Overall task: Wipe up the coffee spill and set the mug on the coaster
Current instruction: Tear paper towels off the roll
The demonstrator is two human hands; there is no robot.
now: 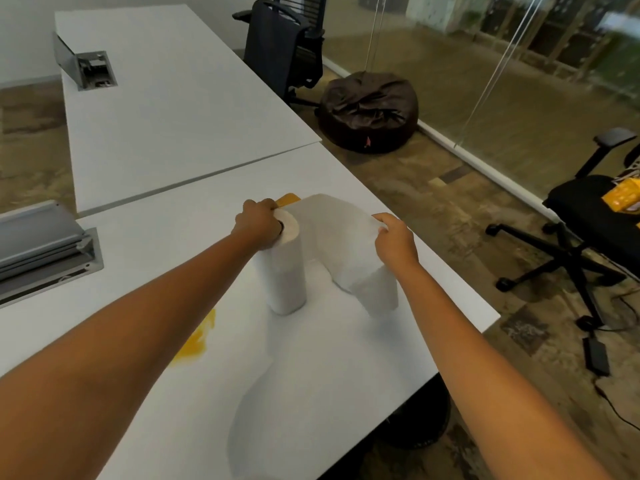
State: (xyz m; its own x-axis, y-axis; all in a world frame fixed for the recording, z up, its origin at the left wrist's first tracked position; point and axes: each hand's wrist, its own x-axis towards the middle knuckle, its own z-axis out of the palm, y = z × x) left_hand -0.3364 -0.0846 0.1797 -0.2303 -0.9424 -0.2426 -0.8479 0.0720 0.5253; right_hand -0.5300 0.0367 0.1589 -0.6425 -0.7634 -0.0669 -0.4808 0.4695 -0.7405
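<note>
Left hand [258, 225]: clenched on the top of the paper towel roll [285, 268], fingers curled over its upper rim, thumb side at the core hole; it holds the roll upright.
Right hand [394, 244]: grip pinched on the free edge of the towel sheet [337, 230], thumb and fingers closed on the paper, at 3 o'clock from the roll.
Paper towel roll: stands on end near the middle of the counter [194, 244], base touching the surface.
Towel sheet: runs from the roll's top in an arch toward the right hand, then drapes down so that its loose end touches the counter at 4 o'clock from the roll.
Spill [197, 337]: a yellow-orange puddle on the counter at 8 o'clock from the roll, partly hidden under the left forearm; untouched by the paper.
Yellow item [287, 199]: a flat yellow-orange corner shows at 12 o'clock from the roll, just behind the left hand; I cannot tell what it is.
Cable hatch [48, 251]: lid raised, at 9 o'clock from the roll, well apart.
Floor side: a bean bag [367, 112] at 1 o'clock beyond the counter edge, an office chair [588, 230] at 3 o'clock.
</note>
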